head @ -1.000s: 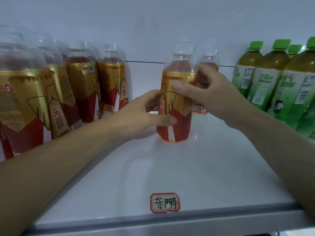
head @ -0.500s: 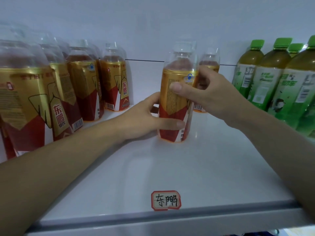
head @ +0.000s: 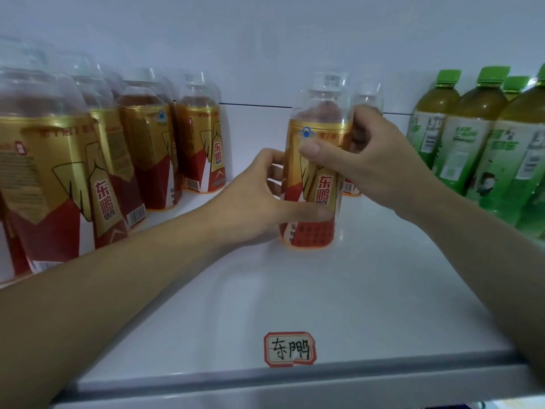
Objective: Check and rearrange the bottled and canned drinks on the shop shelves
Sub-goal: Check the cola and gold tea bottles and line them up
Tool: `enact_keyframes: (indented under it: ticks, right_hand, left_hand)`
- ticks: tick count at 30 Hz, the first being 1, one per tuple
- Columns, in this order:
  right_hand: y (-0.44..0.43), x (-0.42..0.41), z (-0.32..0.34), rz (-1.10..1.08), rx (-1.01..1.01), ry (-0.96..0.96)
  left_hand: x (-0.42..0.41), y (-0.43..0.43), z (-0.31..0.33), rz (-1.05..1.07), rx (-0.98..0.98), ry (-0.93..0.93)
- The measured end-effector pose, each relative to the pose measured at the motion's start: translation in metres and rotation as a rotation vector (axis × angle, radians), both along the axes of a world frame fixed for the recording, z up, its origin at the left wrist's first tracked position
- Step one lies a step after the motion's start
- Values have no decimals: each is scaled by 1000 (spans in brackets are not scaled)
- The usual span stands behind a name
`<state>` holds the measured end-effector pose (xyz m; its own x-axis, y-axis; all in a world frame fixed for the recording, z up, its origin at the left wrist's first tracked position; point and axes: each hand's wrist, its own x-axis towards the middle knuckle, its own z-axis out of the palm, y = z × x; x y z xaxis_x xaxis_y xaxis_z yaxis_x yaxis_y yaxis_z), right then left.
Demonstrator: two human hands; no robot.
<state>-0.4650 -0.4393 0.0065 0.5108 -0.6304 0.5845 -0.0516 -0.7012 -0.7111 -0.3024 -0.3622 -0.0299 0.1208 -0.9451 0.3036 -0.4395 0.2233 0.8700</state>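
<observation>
Grip: my left hand (head: pixel 259 199) curls round the lower body of the gold-and-red bottle (head: pixel 317 184), thumb across its front; my right hand (head: pixel 374 163) grips its shoulder, thumb on the label.
Bottle: upright on the white shelf (head: pixel 368 290), brand characters facing me.
Nine o'clock: a row of matching bottles (head: pixel 147 154), standing apart.
One o'clock: another such bottle (head: pixel 368 97), mostly behind my right hand.
Three o'clock: green-capped bottles (head: pixel 472 149).
Six o'clock: a red-edged handwritten tag (head: pixel 290 349) near the shelf's front edge.

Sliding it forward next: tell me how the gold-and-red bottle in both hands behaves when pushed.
The gold-and-red bottle looks nearly full, so probably heavy for its size. Tall and narrow-based, it may tip if pushed high. The smooth shelf likely lets it slide.
</observation>
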Motion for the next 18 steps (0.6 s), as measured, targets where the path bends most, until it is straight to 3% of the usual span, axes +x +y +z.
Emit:
enact_keyframes:
  ticks: [3,7,11,15,18]
  right_hand:
    - [-3,-2,-1,44,77,44]
    - [-6,-3,-2,161,142,194]
    - [-6,-5,1,220,157,203]
    - [-4,-5,-3,229,15,108]
    - [-2,1,-12,159,-257,31]
  left_hand:
    - [1,0,3,-33,16,74]
    - [7,0,5,-71,42,40]
    - [9,-1,1,-73,13,-4]
    - [9,-4,-4,-61,-101,27]
    - [14,-6,-6,11,-335,-120]
